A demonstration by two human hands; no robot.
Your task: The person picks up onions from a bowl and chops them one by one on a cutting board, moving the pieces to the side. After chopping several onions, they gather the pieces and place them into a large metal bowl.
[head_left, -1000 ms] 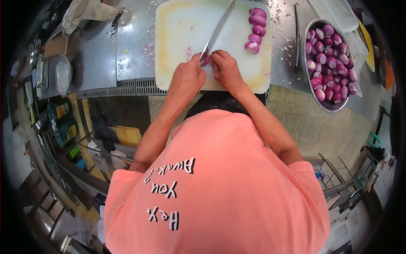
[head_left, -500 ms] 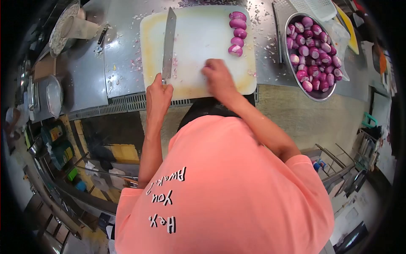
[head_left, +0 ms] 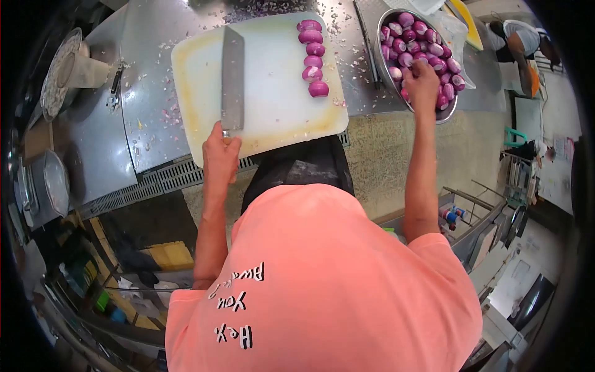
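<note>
My left hand is closed around the handle of a cleaver-like knife. Its broad blade lies over the left part of a white cutting board with yellowed edges. On the board's right side, several peeled red onions stand in a row. My right hand reaches into a metal bowl of peeled red onions. Its fingers are curled down around an onion there, which the hand partly covers.
Onion scraps dot the steel table. A long dark rod lies between board and bowl. At left are a plastic container in a basin and a small dark-handled tool. Another person is at far right.
My right hand has moved from the board to the bowl at right. One more onion now stands at the near end of the row. The left hand keeps the knife; the view has shifted.
</note>
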